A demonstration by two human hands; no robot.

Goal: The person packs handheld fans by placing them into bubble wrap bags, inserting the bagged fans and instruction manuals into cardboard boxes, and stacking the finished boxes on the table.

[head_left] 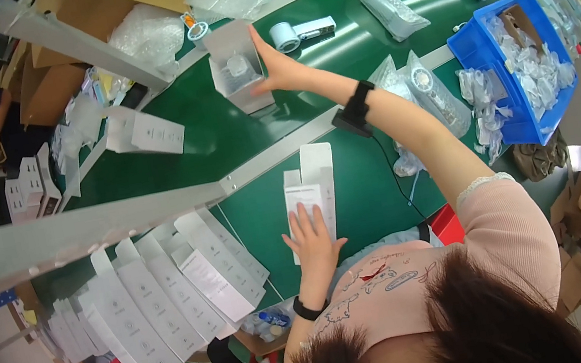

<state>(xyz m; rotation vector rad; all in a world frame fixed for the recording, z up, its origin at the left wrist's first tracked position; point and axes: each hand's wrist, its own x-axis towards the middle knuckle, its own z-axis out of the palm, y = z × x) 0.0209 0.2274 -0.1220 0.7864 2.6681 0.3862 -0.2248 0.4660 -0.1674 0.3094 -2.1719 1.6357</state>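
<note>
My right hand point(277, 63) reaches far over the green conveyor and grips the side of an open white box point(254, 97). Inside that box sits an item in clear wrap point(237, 68). Close to my body, my left hand point(311, 238) lies with spread fingers on a white printed leaflet point(303, 196). Beneath the leaflet is a second white box point(317, 165) with its flap up, on the green table; my palm hides part of it. A pale blue handheld device point(303, 31) rests on the conveyor right of my right hand.
Several white boxes point(149, 307) stand in a row at left. A blue bin point(466, 53) of plastic-wrapped parts is at right, beside wrapped items point(434, 90). Bubble-wrapped packs point(384, 5) lie on the conveyor. A metal post and rail point(98, 235) cross at left. Other people work nearby.
</note>
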